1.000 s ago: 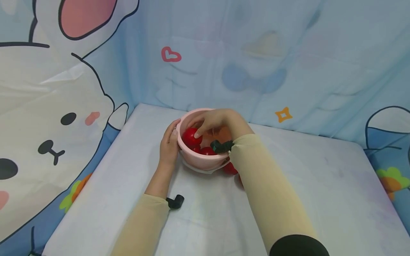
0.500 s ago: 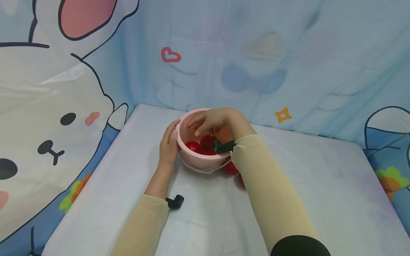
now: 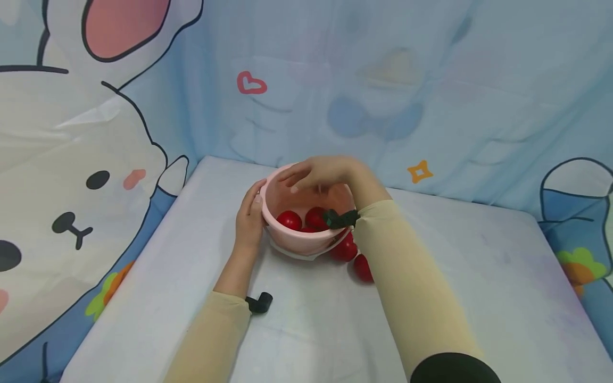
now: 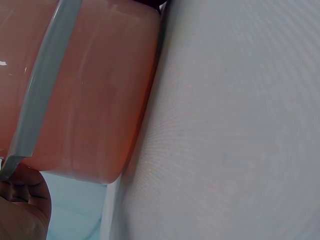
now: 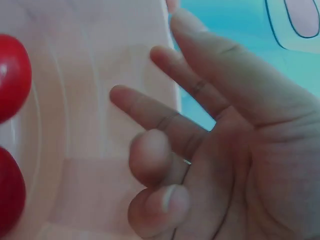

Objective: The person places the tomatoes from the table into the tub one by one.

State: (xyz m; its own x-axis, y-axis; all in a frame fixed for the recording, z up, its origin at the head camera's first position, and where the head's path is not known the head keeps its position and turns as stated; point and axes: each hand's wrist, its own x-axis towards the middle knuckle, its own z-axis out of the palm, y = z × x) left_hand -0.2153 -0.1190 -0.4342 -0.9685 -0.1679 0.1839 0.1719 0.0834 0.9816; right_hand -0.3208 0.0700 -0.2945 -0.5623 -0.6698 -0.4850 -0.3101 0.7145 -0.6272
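Note:
A pink bucket (image 3: 306, 242) with a white handle (image 4: 45, 75) stands on the white table. My left hand (image 3: 249, 226) grips its left side at the rim; in the left wrist view curled fingers (image 4: 30, 187) show by the handle's end. Several glossy red balls, perhaps tomatoes, lie inside, such as the left ball (image 3: 289, 220). My right hand (image 3: 325, 171) hovers over the bucket's opening with fingers apart and loosely bent, holding nothing. The right wrist view shows two balls, the upper one (image 5: 12, 77) nearest, apart from the fingertips.
Outside the bucket, to its right, two more red balls lie on the table: one against the bucket (image 3: 345, 249), the other (image 3: 363, 268) partly behind the right sleeve (image 3: 412, 276). A blue printed curtain (image 3: 306, 122) hangs behind the table (image 3: 479, 276).
The right hand lets go of a red ball, which drops among the others in the bucket. That hand then rises slightly to the right. The left hand stays on the bucket.

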